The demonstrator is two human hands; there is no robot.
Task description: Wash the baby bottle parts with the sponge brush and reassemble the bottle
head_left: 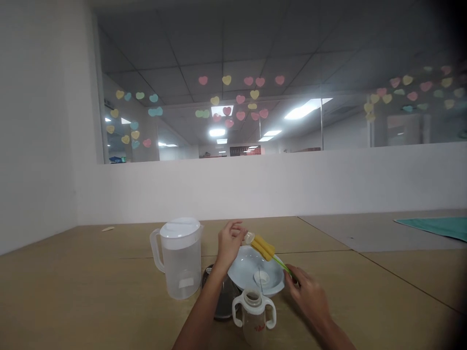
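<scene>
My left hand (229,243) is raised over a pale blue bowl (241,267), its fingers pinched on a small clear nipple piece (249,237). My right hand (306,291) grips the green handle of a yellow sponge brush (264,247), whose tip meets the nipple piece. A small white part (261,278) lies inside the bowl. A handled baby bottle (254,317) stands just in front of the bowl, between my arms.
A clear plastic pitcher with a white lid (178,257) stands left of the bowl on the wooden table (91,291). A dark round object (224,296) lies under my left forearm. A teal cloth (434,226) lies far right. A white wall with a window runs behind.
</scene>
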